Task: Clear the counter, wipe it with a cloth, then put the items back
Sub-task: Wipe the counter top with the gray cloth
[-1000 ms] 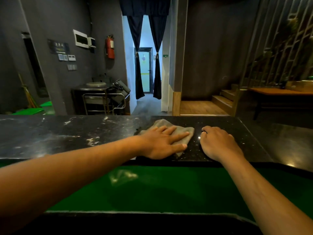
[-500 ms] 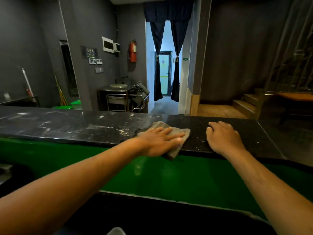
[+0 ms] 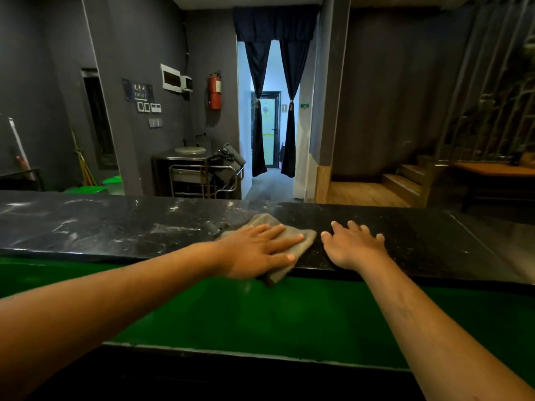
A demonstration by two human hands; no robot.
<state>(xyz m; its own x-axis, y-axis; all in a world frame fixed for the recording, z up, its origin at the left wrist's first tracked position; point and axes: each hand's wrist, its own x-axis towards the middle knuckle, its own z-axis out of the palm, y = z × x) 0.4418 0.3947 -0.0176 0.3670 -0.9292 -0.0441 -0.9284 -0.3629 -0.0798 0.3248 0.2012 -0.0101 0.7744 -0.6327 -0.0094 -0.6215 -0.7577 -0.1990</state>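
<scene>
A grey-brown cloth (image 3: 304, 237) lies on the black speckled counter (image 3: 115, 224), one corner hanging over the near edge. My left hand (image 3: 257, 250) presses flat on the cloth with fingers straight and spread. My right hand (image 3: 354, 246) rests palm down on the bare counter just right of the cloth, fingers spread, holding nothing. White smears streak the counter to the left of the cloth; the stretch right of it looks darker and cleaner.
Below the counter's near edge runs a green panel (image 3: 289, 314). Beyond the counter stand a metal trolley (image 3: 202, 175), a red fire extinguisher (image 3: 214, 90) on the wall, a curtained doorway (image 3: 272, 111), wooden steps (image 3: 405, 180) and a wooden table (image 3: 492, 170) at right.
My left hand has slid the cloth leftward and back toward the near edge, its corner now hanging over. My right hand's fingers have uncurled and spread. My head has turned left.
</scene>
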